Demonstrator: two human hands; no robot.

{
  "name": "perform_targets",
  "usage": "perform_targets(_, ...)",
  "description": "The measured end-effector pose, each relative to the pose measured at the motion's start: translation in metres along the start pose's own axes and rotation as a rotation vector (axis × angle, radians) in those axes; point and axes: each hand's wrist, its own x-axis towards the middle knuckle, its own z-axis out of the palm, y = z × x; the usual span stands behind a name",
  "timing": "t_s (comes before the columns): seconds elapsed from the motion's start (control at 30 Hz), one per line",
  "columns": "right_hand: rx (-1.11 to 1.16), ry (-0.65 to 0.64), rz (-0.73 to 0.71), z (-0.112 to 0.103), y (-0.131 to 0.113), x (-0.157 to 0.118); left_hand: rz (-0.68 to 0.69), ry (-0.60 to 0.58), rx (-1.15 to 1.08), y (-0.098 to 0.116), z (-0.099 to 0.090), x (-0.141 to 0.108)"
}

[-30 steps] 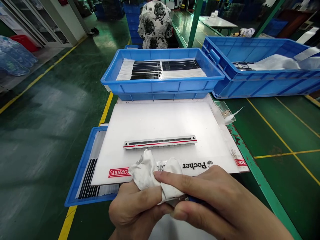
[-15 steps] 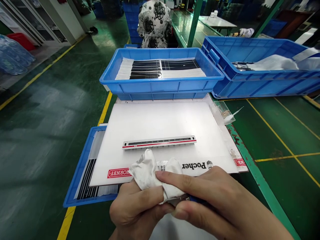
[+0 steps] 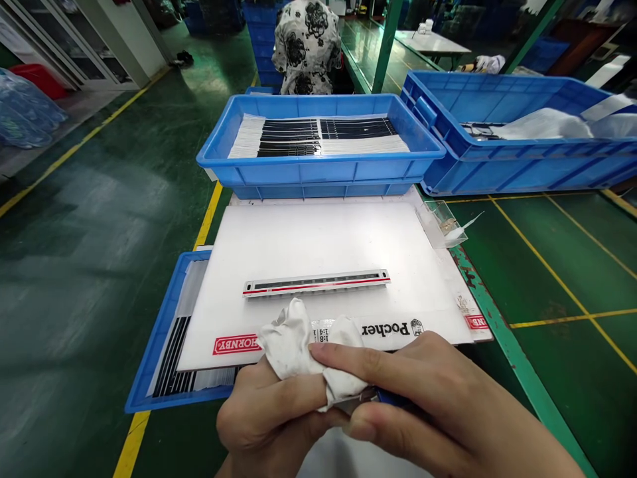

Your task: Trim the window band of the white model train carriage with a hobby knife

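My left hand [image 3: 273, 411] is closed round a bunched white cloth [image 3: 288, 342] near the board's front edge. From the right, my right hand [image 3: 428, 398] pinches a metal tool with a blue handle [image 3: 391, 398], its index finger pressing on the cloth. The tool's metal end lies against the cloth's folds; most of it is hidden by my fingers, so its kind cannot be made out. Beyond my hands, a model train carriage side [image 3: 316, 284], white with a red stripe and dark window band, lies on the white board [image 3: 318, 232], touched by neither hand.
A blue crate [image 3: 323, 174] of black-and-white strips stands behind the board. Another large blue crate [image 3: 527, 162] is at the right. A lower blue tray [image 3: 149, 372] sits at the left. A clear box [image 3: 440, 226] rests by the right edge. Farther back is a person [image 3: 307, 50].
Both hands stay almost in place, still gripping the cloth and the tool. Slightly more of the tool's metal part and blue handle shows between the fingers.
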Motion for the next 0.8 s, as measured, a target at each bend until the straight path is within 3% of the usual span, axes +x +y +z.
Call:
perform_targets(0.2,-0.013,0.028,-0.030,0.0003,0.0019,-0.0013,0.012,-0.004,-0.004,-0.0052,0.0014,-0.0038)
perform_targets(0.37,-0.066,-0.023,-0.018,-0.0042,0.0014,-0.0005,0.076,0.029,0.002,-0.0074,0.0037,-0.0093)
perform_targets(0.8,0.017,0.027,-0.056,0.0002,0.0074,-0.0017,0.014,-0.028,-0.023,-0.0010,0.0012,-0.0008)
